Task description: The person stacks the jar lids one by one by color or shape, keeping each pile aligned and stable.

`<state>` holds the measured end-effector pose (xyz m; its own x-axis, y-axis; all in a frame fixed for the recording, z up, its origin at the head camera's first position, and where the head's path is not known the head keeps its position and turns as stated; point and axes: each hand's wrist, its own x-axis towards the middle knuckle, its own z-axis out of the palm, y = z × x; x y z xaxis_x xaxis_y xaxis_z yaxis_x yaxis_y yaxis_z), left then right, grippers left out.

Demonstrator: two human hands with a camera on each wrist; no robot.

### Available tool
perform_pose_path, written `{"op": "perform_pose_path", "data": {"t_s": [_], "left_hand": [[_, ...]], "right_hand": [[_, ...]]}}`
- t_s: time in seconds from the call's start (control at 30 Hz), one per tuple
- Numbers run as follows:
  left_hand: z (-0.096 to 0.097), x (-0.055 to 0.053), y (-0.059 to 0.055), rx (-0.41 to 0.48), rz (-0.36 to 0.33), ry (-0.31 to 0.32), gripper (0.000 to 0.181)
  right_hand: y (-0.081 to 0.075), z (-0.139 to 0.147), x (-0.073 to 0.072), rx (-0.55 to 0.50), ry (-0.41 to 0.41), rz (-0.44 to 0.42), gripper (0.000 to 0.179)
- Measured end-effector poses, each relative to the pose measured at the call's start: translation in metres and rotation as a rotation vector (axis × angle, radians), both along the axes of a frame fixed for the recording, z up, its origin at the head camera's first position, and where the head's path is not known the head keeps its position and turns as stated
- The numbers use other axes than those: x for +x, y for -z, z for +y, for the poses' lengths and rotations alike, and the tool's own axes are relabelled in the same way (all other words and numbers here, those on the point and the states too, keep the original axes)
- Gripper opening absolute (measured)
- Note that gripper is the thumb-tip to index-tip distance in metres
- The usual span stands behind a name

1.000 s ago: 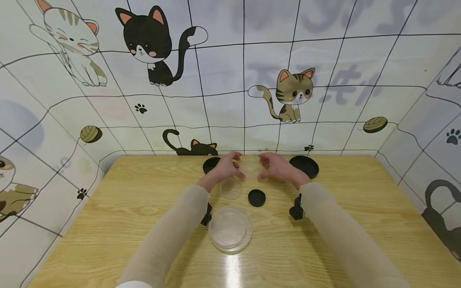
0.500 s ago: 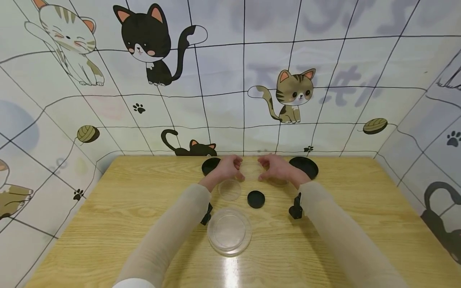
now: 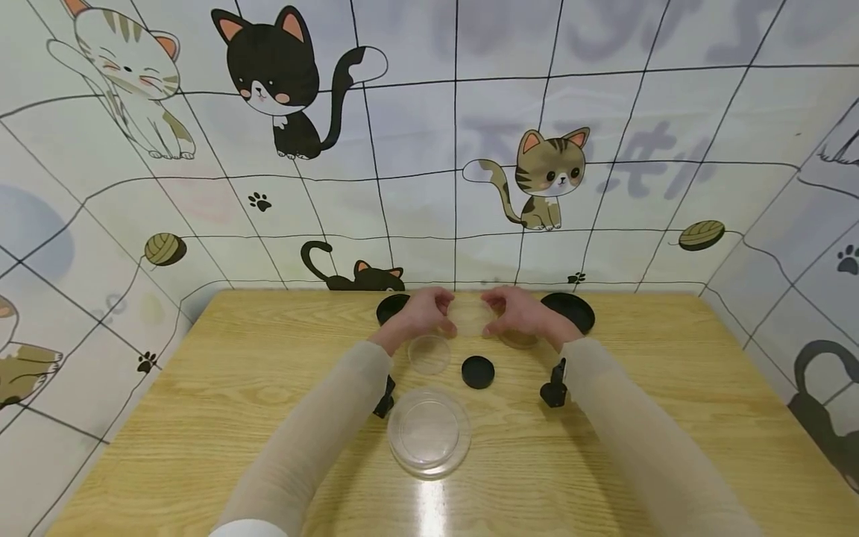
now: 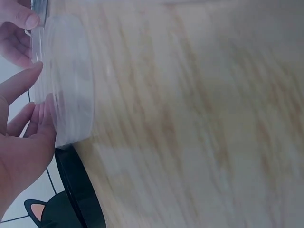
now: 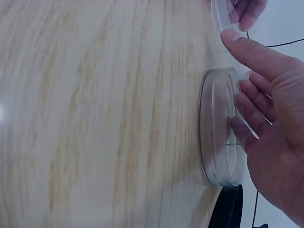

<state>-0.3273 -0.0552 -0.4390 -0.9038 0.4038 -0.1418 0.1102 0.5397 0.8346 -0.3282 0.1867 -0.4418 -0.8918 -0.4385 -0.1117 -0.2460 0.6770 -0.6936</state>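
From the head camera I have the middle clear dish (image 3: 470,317) between two hands near the far edge of the wooden table (image 3: 671,358): the left hand (image 3: 421,312) is curved round its left rim, the right hand (image 3: 520,312) round its right, thumbs parted from the bent fingers by a modest gap. The left clear dish (image 3: 429,355) sits just below the left hand, the right clear dish (image 3: 518,339) is partly under the right, the small black disc (image 3: 478,372) lies between and nearer me, and the large clear dish (image 3: 429,432) is closest. The left black disc (image 3: 392,306) and right black disc (image 3: 570,309) are each partly covered by a hand. The middle dish is so faint here that I can't tell whether it is off the wood. My left wrist feed gives the depth that the head view flattens: the left clear dish has an upright wall, and past it the left thumb meets the middle dish's rim, with the right thumb opposite; the left hand is cut off at the frame edge. On the right wrist feed, the right thumb tip is at the middle dish's edge, that dish is cropped at the top, and the right clear dish shows tall sides; the contact of the remaining right fingers I can't make out.
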Motion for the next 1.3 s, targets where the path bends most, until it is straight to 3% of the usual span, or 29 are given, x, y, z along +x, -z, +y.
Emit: {"op": "perform_pose_path", "data": {"t_s": [0.33,0.53,0.73,0.97,1.3], "left_hand": [[-0.011,0.004,-0.008,0.102,0.015,0.036,0.063],[-0.018,0.017,-0.018,0.153,0.040,0.052,0.065],[-0.029,0.046,-0.029,0.250,0.012,0.066,0.064],[-0.046,0.084,-0.033,0.330,-0.040,0.065,0.059],[-0.066,0.144,-0.031,0.342,-0.053,0.016,0.059]], "right_hand": [[-0.013,0.001,0.010,-0.024,0.031,0.044,0.074],[-0.023,0.001,0.025,-0.102,0.023,0.068,0.074],[-0.032,0.000,0.051,-0.192,-0.013,0.094,0.070],[-0.033,-0.009,0.088,-0.265,-0.051,0.091,0.068],[-0.022,-0.032,0.138,-0.361,-0.089,0.072,0.067]]}}
